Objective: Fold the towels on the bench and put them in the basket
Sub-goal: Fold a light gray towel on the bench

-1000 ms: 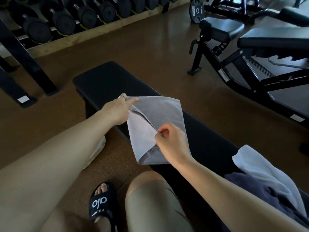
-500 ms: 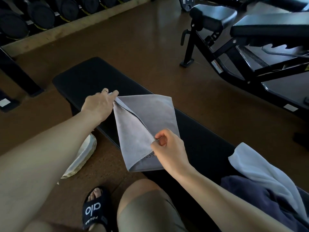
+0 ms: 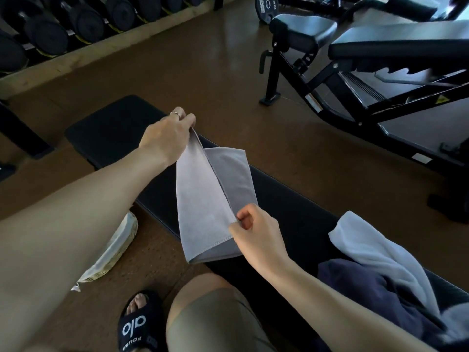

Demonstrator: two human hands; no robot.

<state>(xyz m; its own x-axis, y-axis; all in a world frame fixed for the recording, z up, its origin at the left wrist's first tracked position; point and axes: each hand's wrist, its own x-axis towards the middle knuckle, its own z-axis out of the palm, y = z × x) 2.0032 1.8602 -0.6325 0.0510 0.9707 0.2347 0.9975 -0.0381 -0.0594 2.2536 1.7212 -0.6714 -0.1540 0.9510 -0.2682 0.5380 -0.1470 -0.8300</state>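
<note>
Left hand [image 3: 166,138] and right hand [image 3: 253,231] each pinch a corner of the grey towel [image 3: 203,199], lifting its flap above the counter [image 3: 114,128]; more towels [image 3: 375,270] at four o'clock.

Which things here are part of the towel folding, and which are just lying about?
Job:
- grey towel, pinched by left hand and right hand
- bench
- white towel and dark blue towel, unfolded
- woven basket on the floor, partly hidden

Lying about:
- dumbbells
- adjustable bench
- weight plate
</note>
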